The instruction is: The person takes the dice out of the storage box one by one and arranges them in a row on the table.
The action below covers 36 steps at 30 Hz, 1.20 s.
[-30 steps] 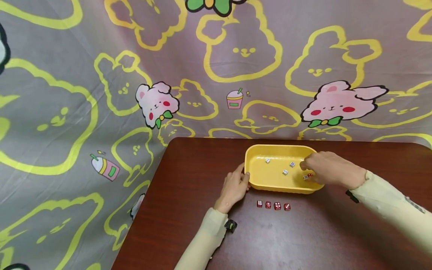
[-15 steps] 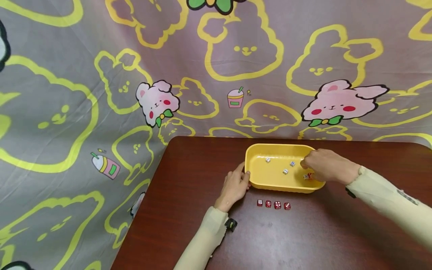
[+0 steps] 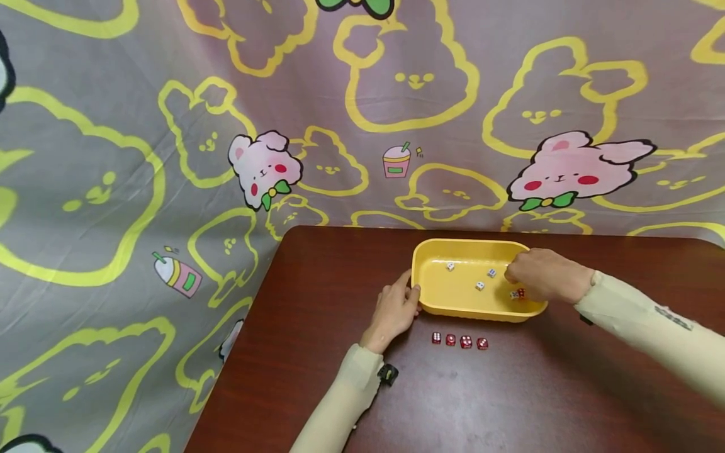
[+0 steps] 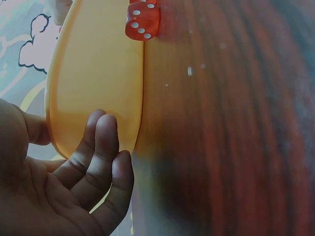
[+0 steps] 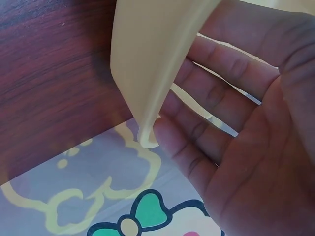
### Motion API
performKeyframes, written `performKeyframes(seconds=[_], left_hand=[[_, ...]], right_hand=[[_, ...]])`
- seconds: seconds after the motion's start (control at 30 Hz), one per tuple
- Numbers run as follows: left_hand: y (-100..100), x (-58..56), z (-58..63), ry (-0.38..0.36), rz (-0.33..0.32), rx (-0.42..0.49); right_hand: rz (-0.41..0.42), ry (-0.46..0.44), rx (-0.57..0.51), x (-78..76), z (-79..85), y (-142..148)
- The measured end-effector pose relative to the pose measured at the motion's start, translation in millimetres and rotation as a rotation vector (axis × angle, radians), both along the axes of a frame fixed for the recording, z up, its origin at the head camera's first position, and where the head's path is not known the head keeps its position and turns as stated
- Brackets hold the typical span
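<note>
A yellow tray (image 3: 476, 314) stands on the table with several small dice inside. My left hand (image 3: 392, 308) grips its left end, thumb at the rim and fingers against the outer wall (image 4: 98, 64). Over the right end my right hand (image 3: 545, 275) reaches down into the tray, beside a red die (image 3: 522, 293) and a white die (image 3: 514, 294). Its thumb and index tips are hidden behind the tray wall (image 5: 142, 59) in the right wrist view, so whether they pinch the red die is unclear. Other white dice (image 3: 479, 285) lie farther left in the tray.
A row of several red dice (image 3: 466, 341) lies on the dark wooden table (image 3: 453, 402) in front of the tray. Behind and to the left hangs a grey cloth (image 3: 340, 207) with cartoon prints. A small black device (image 3: 387, 375) is worn on the left wrist.
The right forearm shifts slightly left, while the right hand stays in the same corner of the tray. The left hand keeps its grip, and the dice look unmoved apart from slight camera drift.
</note>
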<state>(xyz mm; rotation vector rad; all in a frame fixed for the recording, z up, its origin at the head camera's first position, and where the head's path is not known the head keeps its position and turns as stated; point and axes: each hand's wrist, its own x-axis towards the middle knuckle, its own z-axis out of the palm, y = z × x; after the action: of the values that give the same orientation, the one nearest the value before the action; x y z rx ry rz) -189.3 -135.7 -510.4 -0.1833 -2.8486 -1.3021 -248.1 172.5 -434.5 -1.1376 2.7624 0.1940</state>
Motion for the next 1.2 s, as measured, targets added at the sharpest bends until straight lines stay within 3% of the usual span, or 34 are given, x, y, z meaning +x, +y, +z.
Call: performKeyframes(seconds=[0.53, 0.97, 1.2], left_hand=[[0, 1.0, 0.0, -0.007, -0.003, 0.001], [-1, 1.3, 0.1, -0.005, 0.000, 0.008], [-1, 0.6, 0.1, 0.005, -0.002, -0.007]], right_hand=[[0.035, 0.023, 0.027, -0.7, -8.1, -3], [0.054, -0.116, 0.104, -6.7, -11.1, -14], [0.113, -0.069, 0.098, -9.8, -17.5, -13]])
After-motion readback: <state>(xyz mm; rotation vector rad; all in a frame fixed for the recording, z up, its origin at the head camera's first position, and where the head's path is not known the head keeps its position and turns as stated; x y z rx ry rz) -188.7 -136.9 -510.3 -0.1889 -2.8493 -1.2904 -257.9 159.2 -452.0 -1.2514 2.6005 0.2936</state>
